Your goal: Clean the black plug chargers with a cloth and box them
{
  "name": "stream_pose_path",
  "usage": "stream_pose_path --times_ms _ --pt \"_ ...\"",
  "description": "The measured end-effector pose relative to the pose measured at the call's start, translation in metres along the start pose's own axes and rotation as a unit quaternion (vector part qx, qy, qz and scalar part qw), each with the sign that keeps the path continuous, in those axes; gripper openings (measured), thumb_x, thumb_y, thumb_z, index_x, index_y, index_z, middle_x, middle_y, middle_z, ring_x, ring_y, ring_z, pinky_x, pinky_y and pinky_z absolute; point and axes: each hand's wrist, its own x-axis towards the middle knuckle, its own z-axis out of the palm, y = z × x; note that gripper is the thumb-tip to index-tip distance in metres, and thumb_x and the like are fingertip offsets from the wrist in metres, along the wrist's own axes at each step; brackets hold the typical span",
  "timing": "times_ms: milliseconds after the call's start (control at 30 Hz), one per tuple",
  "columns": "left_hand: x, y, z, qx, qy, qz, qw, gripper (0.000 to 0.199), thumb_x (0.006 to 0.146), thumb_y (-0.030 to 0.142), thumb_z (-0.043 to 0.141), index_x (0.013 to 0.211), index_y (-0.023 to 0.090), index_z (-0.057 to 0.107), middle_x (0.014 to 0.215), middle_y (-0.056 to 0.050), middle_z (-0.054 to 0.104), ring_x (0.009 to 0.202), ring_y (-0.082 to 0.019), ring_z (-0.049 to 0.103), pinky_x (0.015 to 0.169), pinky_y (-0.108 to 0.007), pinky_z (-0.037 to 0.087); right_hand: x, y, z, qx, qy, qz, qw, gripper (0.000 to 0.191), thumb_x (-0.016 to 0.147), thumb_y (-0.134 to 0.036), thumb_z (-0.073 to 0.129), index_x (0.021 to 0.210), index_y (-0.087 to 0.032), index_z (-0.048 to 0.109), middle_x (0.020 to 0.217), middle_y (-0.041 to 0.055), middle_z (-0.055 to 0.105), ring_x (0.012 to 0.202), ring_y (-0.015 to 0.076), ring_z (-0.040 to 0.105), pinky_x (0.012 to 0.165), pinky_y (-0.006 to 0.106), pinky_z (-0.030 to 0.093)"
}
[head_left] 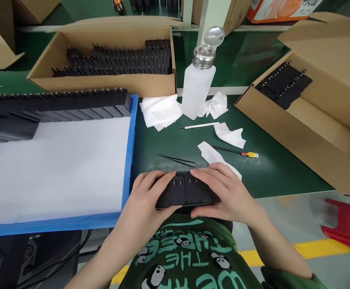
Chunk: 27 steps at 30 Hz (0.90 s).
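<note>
Grn shirt (193,249): "THE", "WE"; orange box (278,11): Chinese chars, partly cut off.

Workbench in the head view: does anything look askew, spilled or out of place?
The white bottle has its metal lid flipped open, leaving its top exposed, and crumpled wipes lie scattered nearby, which looks untidy. No spill shows.

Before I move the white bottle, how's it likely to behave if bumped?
The white bottle looks apt to tip: tall, narrow body, metal top. It could spill, since the round lid is flipped up; contents and weight can't be told. The smooth sides may feel a bit slippery.
</note>
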Motion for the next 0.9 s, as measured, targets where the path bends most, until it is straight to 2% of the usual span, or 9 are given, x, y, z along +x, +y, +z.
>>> stream_pose_path --times_ms 67,200,300,367,467,533,667,800,900 --pt "-0.003 -0.004 -0.008 -0.002 -0.007 0.001 1.000 0.071 0.090 0.050 0.066 0.153 0.035 0.035 0.138 -0.012 0.055 0.124 -0.035 0.054 0.089 -0.049 0.059 -0.008 0.006 -0.009 0.065 0.047 0.035 0.996 0.079 0.088 -0.069 0.059 0.148 -0.022 0.041 0.138 0.0137 0.060 0.121 0.0302 0.057 0.101 0.047 0.050" --pt "-0.014 -0.022 -0.030 -0.015 0.009 -0.022 1.000 0.080 0.087 0.063 0.063 0.157 0.040 0.031 0.147 -0.010 0.049 0.131 -0.038 0.053 0.089 -0.050 0.061 -0.031 0.022 -0.021 -0.007 0.177 0.210 0.962 0.034 0.098 -0.038 0.056 0.130 -0.027 0.061 0.117 0.0092 0.068 0.109 0.0270 0.064 0.088 0.043 0.054" --pt "-0.022 -0.038 -0.035 -0.043 0.065 -0.044 0.996 0.080 0.083 0.059 0.070 0.154 0.042 0.037 0.146 -0.006 0.050 0.131 -0.037 0.053 0.091 -0.051 0.061 -0.039 0.033 -0.017 -0.116 0.118 0.237 0.957 0.026 0.089 -0.034 0.071 0.114 -0.025 0.069 0.103 0.0081 0.070 0.099 0.0271 0.065 0.087 0.044 0.054" --pt "-0.023 -0.044 -0.033 -0.056 0.103 -0.050 0.992 0.080 0.080 0.055 0.074 0.152 0.044 0.041 0.145 -0.005 0.051 0.131 -0.038 0.052 0.099 -0.056 0.057 -0.038 0.037 -0.012 -0.105 0.108 0.230 0.961 0.018 0.089 -0.033 0.071 0.105 -0.025 0.072 0.102 0.0078 0.068 0.097 0.0256 0.064 0.088 0.044 0.052" --pt "-0.020 -0.049 -0.027 -0.098 0.147 -0.045 0.983 0.078 0.077 0.047 0.079 0.147 0.046 0.046 0.143 -0.002 0.052 0.130 -0.036 0.052 0.110 -0.060 0.048 -0.030 0.039 -0.010 0.022 0.189 0.257 0.947 0.002 0.088 -0.025 0.070 0.088 -0.025 0.072 0.104 0.0075 0.066 0.101 0.0249 0.063 0.089 0.044 0.052" --pt "-0.017 -0.050 -0.025 -0.138 0.164 -0.034 0.976 0.076 0.077 0.043 0.080 0.146 0.046 0.048 0.142 -0.003 0.052 0.132 -0.034 0.051 0.114 -0.059 0.045 -0.025 0.041 -0.015 0.139 0.241 0.273 0.921 0.007 0.085 -0.025 0.070 0.079 -0.024 0.068 0.112 0.0084 0.067 0.111 0.0278 0.063 0.092 0.046 0.054" --pt "-0.015 -0.053 -0.022 -0.167 0.173 -0.029 0.970 0.070 0.081 0.040 0.078 0.144 0.044 0.050 0.142 -0.004 0.050 0.135 -0.032 0.049 0.115 -0.053 0.045 -0.017 0.045 -0.033 0.315 0.249 0.260 0.878 0.021 0.088 -0.033 0.056 0.070 -0.024 0.050 0.117 0.0119 0.071 0.120 0.0326 0.064 0.099 0.055 0.052" --pt "-0.016 -0.054 -0.022 -0.144 0.161 -0.023 0.976 0.070 0.080 0.037 0.079 0.144 0.041 0.051 0.140 -0.004 0.051 0.133 -0.029 0.050 0.113 -0.047 0.048 -0.019 0.045 -0.043 0.399 0.268 0.305 0.822 0.017 0.096 -0.034 0.044 0.081 -0.026 0.046 0.093 0.0083 0.072 0.105 0.0252 0.071 0.099 0.053 0.051" --pt "-0.016 -0.055 -0.021 -0.135 0.153 -0.013 0.979 0.071 0.080 0.038 0.080 0.144 0.038 0.052 0.140 -0.005 0.051 0.133 -0.029 0.051 0.115 -0.045 0.046 -0.026 0.044 -0.039 0.403 0.302 0.342 0.794 0.017 0.089 -0.043 0.060 0.090 -0.027 0.053 0.082 0.0049 0.066 0.080 0.0218 0.070 0.078 0.044 0.057"
